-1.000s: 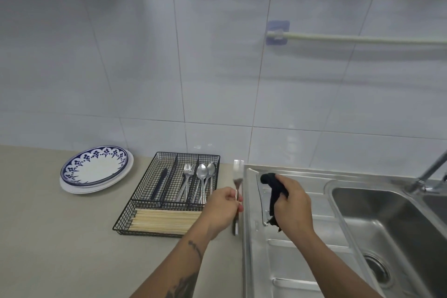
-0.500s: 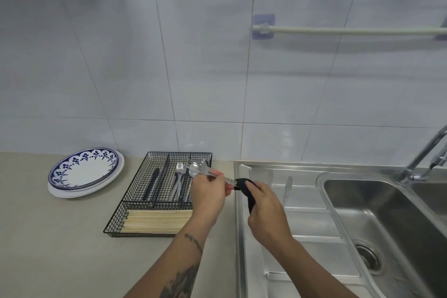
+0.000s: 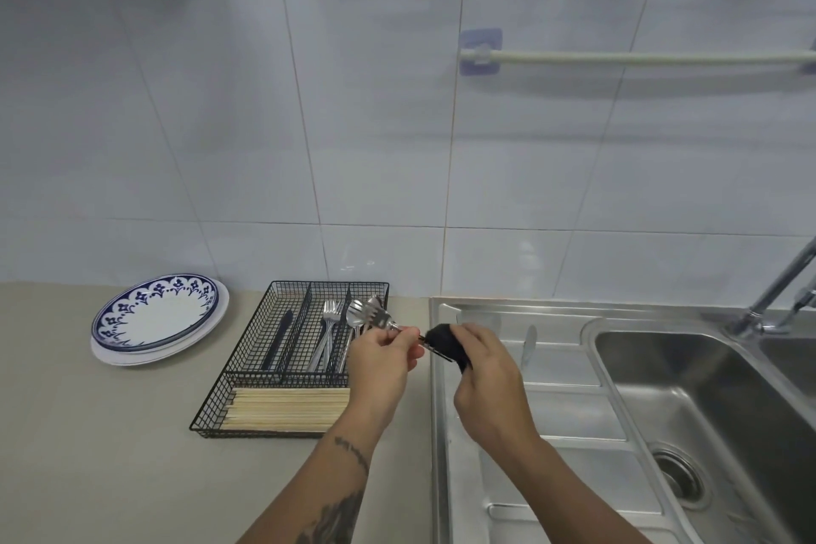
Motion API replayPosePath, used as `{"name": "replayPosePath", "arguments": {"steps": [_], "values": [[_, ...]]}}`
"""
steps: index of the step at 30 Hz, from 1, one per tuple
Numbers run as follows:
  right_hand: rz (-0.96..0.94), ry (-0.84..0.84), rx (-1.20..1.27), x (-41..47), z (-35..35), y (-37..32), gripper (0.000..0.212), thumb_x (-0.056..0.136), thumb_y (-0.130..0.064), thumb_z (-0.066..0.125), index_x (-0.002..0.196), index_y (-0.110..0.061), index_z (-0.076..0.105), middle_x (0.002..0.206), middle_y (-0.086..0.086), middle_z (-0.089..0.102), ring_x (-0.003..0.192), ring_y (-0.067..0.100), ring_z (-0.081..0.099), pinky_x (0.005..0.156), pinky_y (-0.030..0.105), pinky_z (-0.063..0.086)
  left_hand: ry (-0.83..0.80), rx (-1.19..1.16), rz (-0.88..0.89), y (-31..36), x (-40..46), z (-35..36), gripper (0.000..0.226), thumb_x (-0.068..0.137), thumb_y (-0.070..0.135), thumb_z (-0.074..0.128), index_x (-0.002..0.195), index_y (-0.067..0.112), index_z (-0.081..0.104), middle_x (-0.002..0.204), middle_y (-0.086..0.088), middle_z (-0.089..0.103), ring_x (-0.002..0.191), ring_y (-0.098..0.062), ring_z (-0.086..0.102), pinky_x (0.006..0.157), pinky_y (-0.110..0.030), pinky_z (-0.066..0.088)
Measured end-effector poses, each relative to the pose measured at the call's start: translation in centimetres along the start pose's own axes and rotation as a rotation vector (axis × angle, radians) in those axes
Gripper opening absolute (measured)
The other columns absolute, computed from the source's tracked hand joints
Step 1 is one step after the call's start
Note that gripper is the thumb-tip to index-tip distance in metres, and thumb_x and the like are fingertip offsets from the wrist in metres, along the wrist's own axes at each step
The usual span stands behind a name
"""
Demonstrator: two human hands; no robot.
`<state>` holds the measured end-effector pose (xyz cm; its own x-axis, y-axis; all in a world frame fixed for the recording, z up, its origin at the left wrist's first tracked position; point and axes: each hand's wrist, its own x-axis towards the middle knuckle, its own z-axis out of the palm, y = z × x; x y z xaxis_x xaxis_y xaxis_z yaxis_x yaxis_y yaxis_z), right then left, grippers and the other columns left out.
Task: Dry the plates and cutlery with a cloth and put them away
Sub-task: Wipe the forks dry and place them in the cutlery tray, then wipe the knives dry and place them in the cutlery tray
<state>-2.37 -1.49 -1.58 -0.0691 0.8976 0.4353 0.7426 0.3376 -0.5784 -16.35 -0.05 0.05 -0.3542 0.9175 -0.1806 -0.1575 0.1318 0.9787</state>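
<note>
Over the counter's edge, left hand [image 3: 382, 356] pinches a fork [image 3: 383, 319] — right hand [image 3: 485, 367] grips a dark cloth [image 3: 446, 342].

two plates [image 3: 159, 320], one tray [image 3: 247, 371], two hands [image 3: 384, 360]

fork [image 3: 380, 318] turned from upright to flat, cloth [image 3: 447, 341] now wrapping its handle

a home kitchen: tiled wall [image 3: 353, 124], steel sink [image 3: 706, 389], cutlery tray [image 3: 247, 358], plates [image 3: 154, 318].
</note>
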Motion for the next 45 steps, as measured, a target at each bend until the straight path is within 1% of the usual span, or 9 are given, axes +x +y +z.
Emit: {"name": "replayPosePath", "arguments": {"steps": [5, 11, 15, 19, 24, 29, 36, 41, 45], "values": [[-0.010, -0.065, -0.082, -0.4, 1.0, -0.2, 0.065, 0.075, 0.010, 0.050, 0.128, -0.026, 0.057, 0.121, -0.009, 0.055, 0.111, 0.017, 0.052, 0.082, 0.021, 0.044, 0.030, -0.061, -0.040, 0.0, 0.7, 0.0, 0.017, 0.096, 0.011, 0.062, 0.084, 0.003, 0.071, 0.070, -0.010, 0.074, 0.068, -0.018, 0.071, 0.065, -0.028, 0.056], [-0.058, -0.156, -0.081, 0.8, 2.4, -0.1, 0.057, 0.078, 0.005, 0.055, 0.129, -0.022, 0.059, 0.123, -0.006, 0.057, 0.111, 0.016, 0.053, 0.091, 0.025, 0.046, 0.056, 0.022, -0.024, -0.3, 2.6, -1.4, 0.025, 0.100, 0.014, 0.055, 0.080, 0.004, 0.066, 0.073, -0.012, 0.068, 0.069, -0.024, 0.070, 0.075, -0.043, 0.062], [0.040, -0.186, -0.005, 1.6, 2.3, 0.4, 0.051, 0.080, 0.011, 0.052, 0.121, -0.017, 0.063, 0.118, -0.004, 0.060, 0.104, 0.012, 0.054, 0.091, 0.018, 0.040, 0.130, 0.256, -0.038, 0.0, 5.8, -4.4, 0.029, 0.103, 0.022, 0.047, 0.088, 0.002, 0.062, 0.076, -0.012, 0.063, 0.062, -0.023, 0.058, 0.060, -0.036, 0.051], [0.091, -0.170, 0.067, 2.6, 2.6, 0.7, 0.051, 0.083, 0.011, 0.048, 0.122, -0.018, 0.063, 0.117, -0.005, 0.060, 0.104, 0.012, 0.055, 0.094, 0.031, 0.049, 0.182, 0.496, -0.063, 0.3, 9.7, -7.3, 0.024, 0.102, 0.018, 0.047, 0.089, 0.009, 0.065, 0.078, -0.008, 0.063, 0.047, -0.011, 0.040, 0.041, -0.023, 0.035], [0.189, -0.162, 0.164, 2.8, 3.5, 2.0, 0.046, 0.086, 0.007, 0.050, 0.115, -0.025, 0.065, 0.102, -0.017, 0.058, 0.084, 0.018, 0.063, 0.075, 0.041, 0.057, 0.138, 0.740, -0.066, 0.7, 13.2, -8.8, 0.041, 0.093, 0.002, 0.052, 0.133, 0.009, 0.059, 0.103, -0.002, 0.065, 0.065, -0.014, 0.059, 0.049, -0.025, 0.044], [0.224, -0.135, 0.134, 3.2, 4.1, 2.9, 0.049, 0.082, 0.014, 0.048, 0.112, -0.019, 0.067, 0.101, -0.006, 0.063, 0.093, 0.013, 0.057, 0.085, 0.023, 0.043, 0.099, 0.852, -0.073, -0.5, 15.9, -8.8, 0.047, 0.089, -0.005, 0.055, 0.135, 0.009, 0.056, 0.100, -0.005, 0.061, 0.063, -0.013, 0.057, 0.044, -0.021, 0.041], [0.326, -0.113, 0.182, 3.2, 3.9, 4.7, 0.050, 0.082, 0.014, 0.046, 0.114, -0.018, 0.066, 0.108, -0.006, 0.064, 0.100, 0.013, 0.057, 0.089, 0.022, 0.044, 0.114, 0.950, 0.003, -1.6, 15.1, -7.7, 0.055, 0.081, -0.002, 0.058, 0.134, 0.012, 0.056, 0.132, -0.007, 0.046, 0.094, -0.024, 0.064, 0.061, -0.029, 0.055], [0.389, -0.056, 0.215, 2.3, 1.7, 5.6, 0.050, 0.083, 0.014, 0.048, 0.115, -0.020, 0.065, 0.107, -0.004, 0.062, 0.097, 0.010, 0.056, 0.080, -0.003, 0.034, 0.066, 0.861, 0.143, -0.7, 11.9, -4.4, 0.046, 0.082, 0.002, 0.054, 0.124, 0.016, 0.064, 0.131, -0.006, 0.054, 0.108, -0.027, 0.061, 0.089, -0.042, 0.056], [0.447, -0.023, 0.199, 0.6, -1.2, 7.1, 0.047, 0.085, 0.011, 0.050, 0.117, -0.019, 0.064, 0.107, -0.006, 0.061, 0.098, 0.009, 0.054, 0.083, 0.006, 0.035, -0.116, 0.841, 0.220, -2.0, 8.1, 0.6, 0.036, 0.089, 0.006, 0.050, 0.119, 0.018, 0.067, 0.121, -0.003, 0.065, 0.107, -0.018, 0.061, 0.095, -0.035, 0.053]]}}
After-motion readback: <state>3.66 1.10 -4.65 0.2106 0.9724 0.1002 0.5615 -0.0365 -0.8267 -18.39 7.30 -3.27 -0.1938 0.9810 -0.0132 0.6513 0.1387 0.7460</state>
